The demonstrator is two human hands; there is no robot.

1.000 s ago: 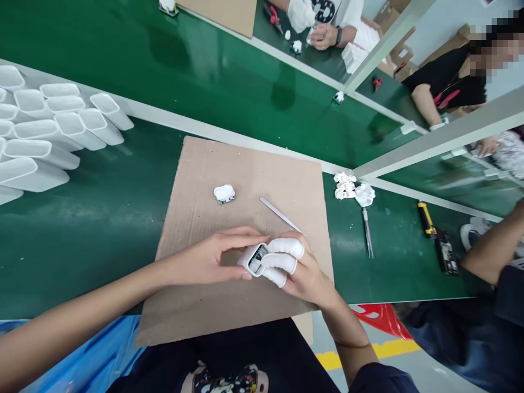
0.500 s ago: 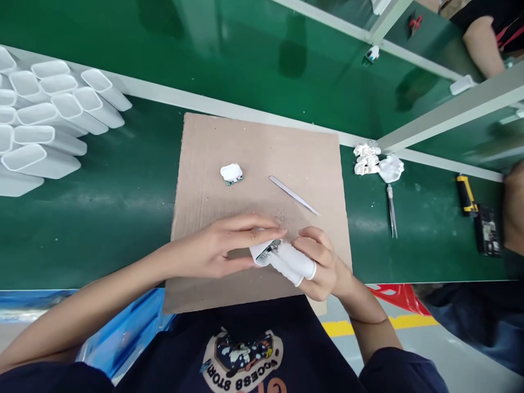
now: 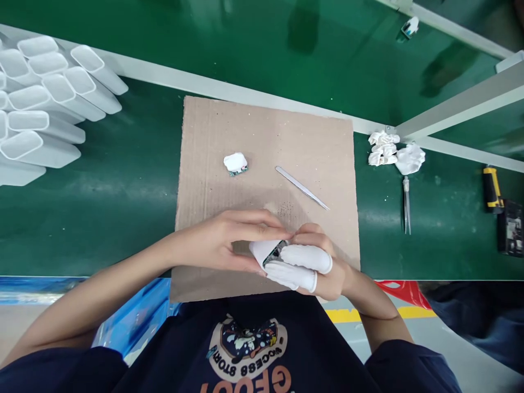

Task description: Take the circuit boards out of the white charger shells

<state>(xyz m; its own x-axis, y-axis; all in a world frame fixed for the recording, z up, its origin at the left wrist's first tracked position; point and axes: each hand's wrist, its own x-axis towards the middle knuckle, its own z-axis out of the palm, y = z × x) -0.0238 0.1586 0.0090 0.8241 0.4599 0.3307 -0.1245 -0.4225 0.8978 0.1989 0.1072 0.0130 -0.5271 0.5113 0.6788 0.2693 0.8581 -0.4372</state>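
White rounded plastic casing (image 3: 257,250): held at the lower centre of the frame, over a brown cardboard sheet (image 3: 219,128), mouth facing right, with a dark-edged green circuit board (image 3: 275,253) showing inside.
Left hand (image 3: 229,240): bare, wrapped round the casing from the left, fingers along the upper side, thumb beneath.
Right hand (image 3: 333,278): white finger cots (image 3: 307,257) laid across the casing's mouth; whether gripping the board or only pressing, impossible to tell.
Mouth of the casing: less exposed to view than a second ago, now more covered by the cots; by the look of it, work inside unfinished.
Silver metal tweezers (image 3: 302,188): lying untouched right of centre, tip now clear of the right hand.
White-topped green circuit module (image 3: 235,162): resting on the cardboard above the left hand, well apart from the casing.
White open-ended plastic tubes (image 3: 57,153): massed at upper left of the frame.
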